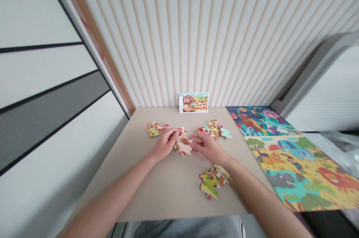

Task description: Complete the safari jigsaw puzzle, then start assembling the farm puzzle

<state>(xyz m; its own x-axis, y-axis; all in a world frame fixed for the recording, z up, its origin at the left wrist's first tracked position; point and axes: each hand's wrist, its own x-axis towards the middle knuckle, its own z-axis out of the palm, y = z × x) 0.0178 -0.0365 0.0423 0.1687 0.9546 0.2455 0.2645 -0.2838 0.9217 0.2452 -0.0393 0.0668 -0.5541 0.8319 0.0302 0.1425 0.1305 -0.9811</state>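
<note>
Both hands meet at the middle of the table (168,189) on a small cluster of joined puzzle pieces (183,145) — the left hand (165,143) pinches its left edge, the right hand (206,147) its right, seemingly to steady it flat. Loose piles lie at ten, two and five o'clock; the picture card (193,102) leans at twelve for reference.

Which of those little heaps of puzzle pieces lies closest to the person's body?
The green-and-brown heap beside the right forearm; the other two heaps lie farther back, toward the wall.
</note>
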